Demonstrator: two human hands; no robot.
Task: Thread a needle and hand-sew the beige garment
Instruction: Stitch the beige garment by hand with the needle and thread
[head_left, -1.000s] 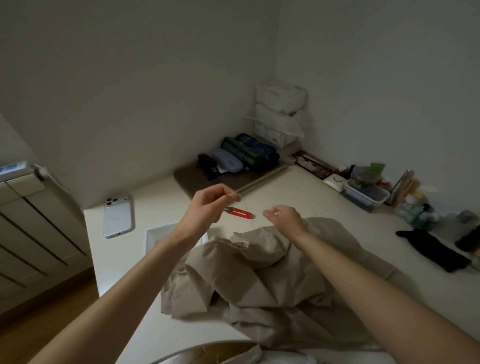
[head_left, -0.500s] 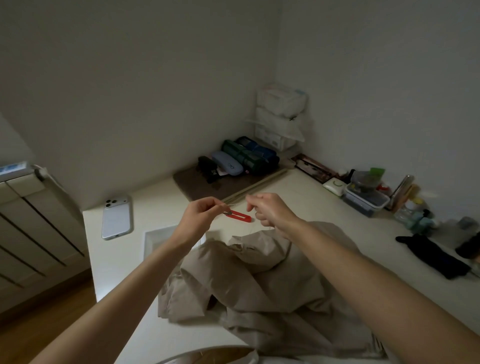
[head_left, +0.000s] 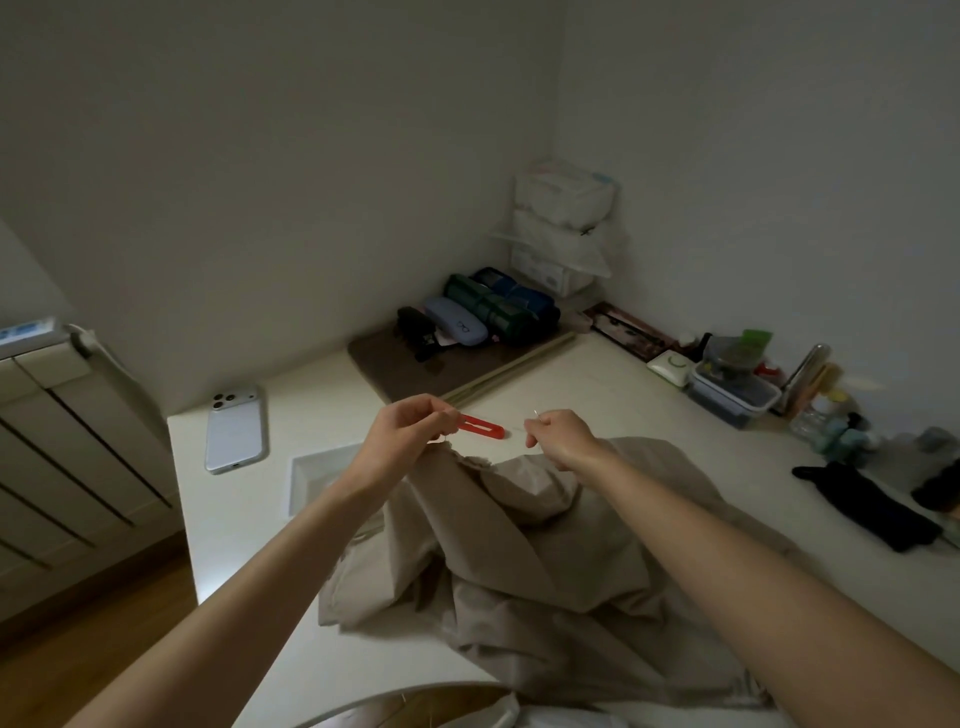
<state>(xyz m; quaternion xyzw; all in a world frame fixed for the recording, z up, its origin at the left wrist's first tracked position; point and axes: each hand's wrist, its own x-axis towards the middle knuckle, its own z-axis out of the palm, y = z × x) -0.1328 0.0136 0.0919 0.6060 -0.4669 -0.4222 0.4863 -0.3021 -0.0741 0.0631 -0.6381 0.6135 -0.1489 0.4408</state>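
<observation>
Moved: your right hand (head_left: 558, 439) has drawn away from your left hand (head_left: 402, 436).
Fingers: the right ones pinch the needle (head_left: 537, 414); the left are pinched together, on what you cannot tell.
Garment: the beige garment (head_left: 519, 551) is heaped on the tabletop (head_left: 597, 395), under both wrists.
Around: a red tool (head_left: 480, 427) between your hands, a phone (head_left: 235, 428) to the left.

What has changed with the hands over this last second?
The right hand, pinching what looks like a needle, swung in beside the left hand and has drawn back to the right, so the two are apart again. The left hand kept pinching what seems to be thread, hardly moving. The red tool, beige garment and phone stayed put.
</observation>
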